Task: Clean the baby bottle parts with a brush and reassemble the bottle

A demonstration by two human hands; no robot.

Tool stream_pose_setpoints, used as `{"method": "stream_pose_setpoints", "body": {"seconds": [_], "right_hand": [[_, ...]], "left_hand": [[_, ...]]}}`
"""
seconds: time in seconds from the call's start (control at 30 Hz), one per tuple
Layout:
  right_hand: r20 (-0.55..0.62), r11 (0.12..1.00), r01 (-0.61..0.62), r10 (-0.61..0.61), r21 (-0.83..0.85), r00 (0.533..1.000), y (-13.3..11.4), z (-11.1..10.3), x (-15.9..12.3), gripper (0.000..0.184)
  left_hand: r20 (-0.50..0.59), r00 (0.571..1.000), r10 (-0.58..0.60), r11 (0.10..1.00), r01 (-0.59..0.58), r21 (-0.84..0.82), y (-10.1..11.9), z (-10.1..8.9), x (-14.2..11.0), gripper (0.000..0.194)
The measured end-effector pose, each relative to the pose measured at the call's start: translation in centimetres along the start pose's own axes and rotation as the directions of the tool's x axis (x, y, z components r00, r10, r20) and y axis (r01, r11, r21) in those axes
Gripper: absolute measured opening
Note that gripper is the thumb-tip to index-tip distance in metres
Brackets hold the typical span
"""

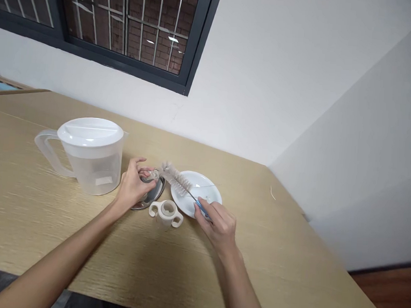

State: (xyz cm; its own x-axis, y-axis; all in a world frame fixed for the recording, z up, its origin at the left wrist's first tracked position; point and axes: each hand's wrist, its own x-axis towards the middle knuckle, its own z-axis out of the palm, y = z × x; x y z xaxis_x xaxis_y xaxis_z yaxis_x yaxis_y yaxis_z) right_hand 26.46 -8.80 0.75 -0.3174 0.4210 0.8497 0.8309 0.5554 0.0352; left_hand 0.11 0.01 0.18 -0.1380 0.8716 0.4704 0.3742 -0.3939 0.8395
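My left hand (136, 182) pinches a small clear piece (154, 174), perhaps a bottle nipple, above a shiny metal tray (158, 193). In my right hand (218, 223) is a bottle brush (179, 180), gripped by its blue handle. Its pale bristle head points left, with the tip close beside the clear piece; whether they touch I cannot tell. Below the brush stands a baby bottle (167, 212) with two cream side handles and an uncovered top. A white plate (197, 184) lies under the brush and partly behind my right hand.
A translucent lidded pitcher (94, 165) holding liquid stands left of my left hand, its handle facing left. The wooden table (272, 252) meets a white wall at the back, below a barred window (130, 22). A short pale strand (272, 193) lies at the right.
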Motion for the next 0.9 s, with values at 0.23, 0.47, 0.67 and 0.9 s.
{"method": "stream_pose_setpoints", "body": {"seconds": [0.23,0.47,0.67,0.9], "right_hand": [[-0.065,0.993,-0.092,0.087,-0.068,0.994,1.0,0.1,-0.3,0.017],[-0.104,0.989,-0.141,0.135,-0.052,0.985,0.9,0.0,-0.1,0.017],[-0.140,0.983,-0.182,0.179,-0.011,0.974,0.7,-0.3,0.2,0.018],[-0.138,0.981,-0.192,0.191,0.010,0.972,0.4,-0.3,0.3,0.018]], "left_hand": [[-0.008,0.994,0.106,0.994,-0.106,-0.021,0.2,0.0,0.0,0.063],[0.021,0.979,0.202,0.978,-0.203,0.048,1.2,-0.4,-0.2,0.057],[0.056,0.976,0.211,0.977,-0.209,-0.043,1.4,-0.4,-0.3,0.053],[0.064,0.982,0.175,0.974,-0.164,-0.154,1.4,-0.2,-0.2,0.058]]}}
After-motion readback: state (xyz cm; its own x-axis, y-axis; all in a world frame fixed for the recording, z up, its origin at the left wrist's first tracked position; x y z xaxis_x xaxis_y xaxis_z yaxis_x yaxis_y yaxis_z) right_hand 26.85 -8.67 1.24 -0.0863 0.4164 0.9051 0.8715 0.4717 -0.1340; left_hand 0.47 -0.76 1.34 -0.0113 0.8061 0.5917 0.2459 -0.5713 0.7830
